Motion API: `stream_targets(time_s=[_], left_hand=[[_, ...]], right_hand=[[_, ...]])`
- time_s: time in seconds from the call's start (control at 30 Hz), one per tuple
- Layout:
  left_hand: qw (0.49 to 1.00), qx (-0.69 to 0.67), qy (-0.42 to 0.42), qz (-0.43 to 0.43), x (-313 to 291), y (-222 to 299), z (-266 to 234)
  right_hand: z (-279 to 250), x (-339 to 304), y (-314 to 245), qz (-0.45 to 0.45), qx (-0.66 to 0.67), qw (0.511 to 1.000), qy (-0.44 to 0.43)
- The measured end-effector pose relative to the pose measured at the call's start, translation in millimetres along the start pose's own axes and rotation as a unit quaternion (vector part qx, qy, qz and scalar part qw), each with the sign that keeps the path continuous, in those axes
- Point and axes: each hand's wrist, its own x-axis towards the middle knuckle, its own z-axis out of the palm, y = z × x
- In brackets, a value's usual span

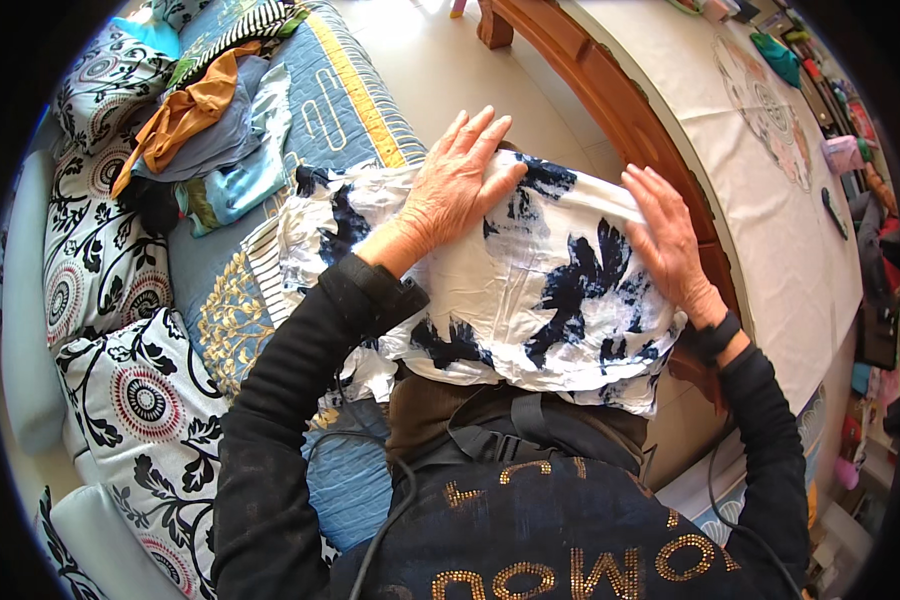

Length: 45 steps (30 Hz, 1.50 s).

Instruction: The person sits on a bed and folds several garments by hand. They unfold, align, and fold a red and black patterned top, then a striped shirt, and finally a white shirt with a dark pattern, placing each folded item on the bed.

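Observation:
A white garment or cloth with a dark navy floral print (560, 280) lies spread across my lap, its lower edge crumpled. My left hand (460, 180) rests flat on its far left part, fingers stretched past the far edge. At the far right side, my right hand (668, 240) lies against the cloth with its fingers extended. Neither hand visibly grips the fabric. The left part of the cloth reaches over the seat beside me, next to a piece of striped fabric (263, 262).
On the blue quilted sofa seat (320, 110) to the left lie rumpled clothes, among them an orange garment (190, 112). Black-and-white patterned cushions (145, 400) line the sofa. A wooden table edge (610, 90) curves close by on the right, with a white tablecloth (760, 230). Cables hang near both arms.

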Motion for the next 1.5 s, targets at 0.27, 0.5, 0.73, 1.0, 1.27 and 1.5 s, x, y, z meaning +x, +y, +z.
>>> stream_targets(time_s=[0.27,0.5,0.73,1.0,1.27,1.5], left_hand=[[0.952,0.08,-0.116,0.271,-85.2,41.1,7.6],[0.903,-0.061,-0.305,0.295,-153.2,53.0,-21.1],[0.832,-0.481,-0.217,-0.173,-140.4,62.9,-88.8],[0.988,0.034,-0.011,0.149,-81.9,35.7,-2.4],[0.989,-0.132,0.046,-0.058,-84.8,-36.1,21.8],[0.954,0.27,0.071,0.114,-65.2,-62.9,2.0]], right_hand=[[1.3,-12.5,21.5,0.079,0.114,0.989,0.046],[-3.9,-30.3,27.0,0.112,0.156,0.979,0.074],[-25.2,-31.7,-26.7,0.029,0.013,0.991,0.127],[7.4,-118.2,-55.7,0.089,0.071,0.992,0.051],[55.2,-207.9,-15.4,0.292,0.324,0.9,-0.001],[59.3,-201.0,-21.7,0.498,0.531,0.674,0.126]])
